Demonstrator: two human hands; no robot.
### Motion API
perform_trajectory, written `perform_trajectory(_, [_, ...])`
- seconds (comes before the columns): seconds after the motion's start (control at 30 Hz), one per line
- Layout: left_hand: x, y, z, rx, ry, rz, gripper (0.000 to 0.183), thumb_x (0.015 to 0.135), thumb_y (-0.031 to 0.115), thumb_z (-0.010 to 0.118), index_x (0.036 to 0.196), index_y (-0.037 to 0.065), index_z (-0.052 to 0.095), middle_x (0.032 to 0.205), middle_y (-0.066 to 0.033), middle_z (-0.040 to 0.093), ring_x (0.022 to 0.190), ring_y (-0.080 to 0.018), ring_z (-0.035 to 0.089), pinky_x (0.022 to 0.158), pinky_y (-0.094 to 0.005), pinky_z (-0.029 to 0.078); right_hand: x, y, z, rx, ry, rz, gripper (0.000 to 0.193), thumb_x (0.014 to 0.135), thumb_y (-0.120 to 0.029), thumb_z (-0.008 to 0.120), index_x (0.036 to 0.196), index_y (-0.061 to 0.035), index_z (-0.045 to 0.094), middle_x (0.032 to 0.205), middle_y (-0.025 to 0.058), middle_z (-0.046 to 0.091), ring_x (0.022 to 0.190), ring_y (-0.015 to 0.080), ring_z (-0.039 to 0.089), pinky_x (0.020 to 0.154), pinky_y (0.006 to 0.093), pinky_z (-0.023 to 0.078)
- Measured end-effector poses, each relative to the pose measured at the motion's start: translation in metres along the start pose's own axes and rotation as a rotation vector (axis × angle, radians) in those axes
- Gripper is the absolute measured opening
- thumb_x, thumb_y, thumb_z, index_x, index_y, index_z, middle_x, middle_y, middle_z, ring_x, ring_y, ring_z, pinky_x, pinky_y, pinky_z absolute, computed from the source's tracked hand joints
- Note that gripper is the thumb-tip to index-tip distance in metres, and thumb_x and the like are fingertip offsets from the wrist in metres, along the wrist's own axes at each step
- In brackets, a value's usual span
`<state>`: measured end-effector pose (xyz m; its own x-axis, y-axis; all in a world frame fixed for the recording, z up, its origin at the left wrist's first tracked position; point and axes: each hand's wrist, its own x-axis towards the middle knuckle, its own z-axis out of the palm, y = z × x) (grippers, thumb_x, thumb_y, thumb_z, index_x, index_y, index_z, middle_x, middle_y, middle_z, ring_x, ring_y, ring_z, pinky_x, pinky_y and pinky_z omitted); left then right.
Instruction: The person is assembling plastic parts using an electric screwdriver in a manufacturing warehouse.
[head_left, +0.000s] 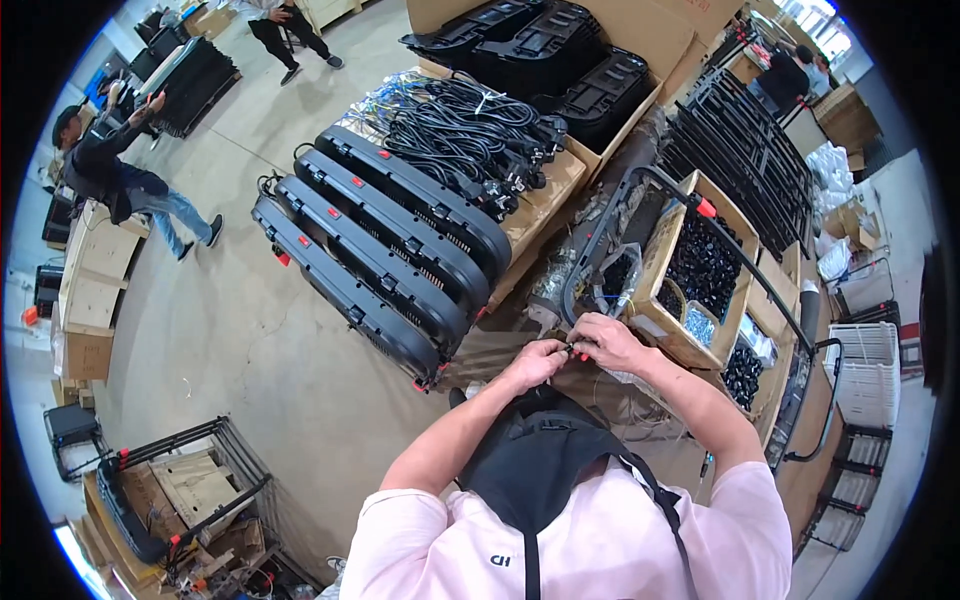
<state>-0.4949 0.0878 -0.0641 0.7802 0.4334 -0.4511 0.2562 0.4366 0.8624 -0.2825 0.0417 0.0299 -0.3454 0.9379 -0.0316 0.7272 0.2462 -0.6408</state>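
My left hand (538, 362) and my right hand (608, 343) meet in front of my dark apron (525, 460), fingertips pinched together. Between them is a small black part with red bits (573, 351); its exact kind is too small to make out. Just beyond my right hand rises the bent end of a black tubular frame (578, 270), with a red piece (706, 208) on its far bar. Beside it, to the right, stands an open box (655, 322) of small black parts (708, 258). A clear bag (620, 275) hangs at its near side.
Several long black housings (385, 255) stand in a row ahead-left, near bundled black cables (460, 135) and a carton of black mouldings (545, 50). Stacked black frames (745, 150) lie far right. A wooden crate (195, 485) sits lower left. People (125, 170) are at the far left and back.
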Motion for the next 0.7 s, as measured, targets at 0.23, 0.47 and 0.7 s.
perform_trajectory(0.23, [0.003, -0.003, -0.005, 0.057, -0.005, -0.038, 0.016, 0.101, 0.02, 0.063, 0.1, 0.006, 0.069, 0.083, 0.0037, 0.063, 0.073, -0.0074, 0.054, 0.067, -0.027, 0.046, 0.003, -0.001, 0.0, -0.057, -0.051, -0.104, 0.02, 0.085, -0.006, 0.074, 0.104, -0.0046, 0.069, 0.102, 0.0117, 0.064, 0.1, 0.0336, 0.065, 0.086, 0.0431, 0.054])
perform_trajectory(0.47, [0.001, 0.003, -0.006, 0.009, -0.01, -0.08, 0.016, 0.101, 0.02, 0.062, 0.101, 0.006, 0.069, 0.083, 0.0043, 0.063, 0.072, -0.0071, 0.054, 0.066, -0.027, 0.046, 0.008, -0.005, -0.005, -0.125, -0.099, -0.17, 0.013, 0.089, -0.008, 0.07, 0.102, -0.0036, 0.067, 0.099, 0.0119, 0.062, 0.099, 0.0337, 0.064, 0.086, 0.0433, 0.054])
perform_trajectory(0.7, [0.002, 0.006, 0.003, 0.025, 0.074, -0.108, 0.018, 0.101, 0.021, 0.06, 0.096, 0.007, 0.07, 0.08, 0.004, 0.062, 0.071, -0.0073, 0.053, 0.063, -0.0262, 0.042, 0.001, -0.004, 0.008, -0.217, -0.074, -0.088, 0.012, 0.091, -0.011, 0.068, 0.098, -0.0029, 0.064, 0.096, 0.0136, 0.06, 0.096, 0.0347, 0.063, 0.085, 0.0449, 0.054])
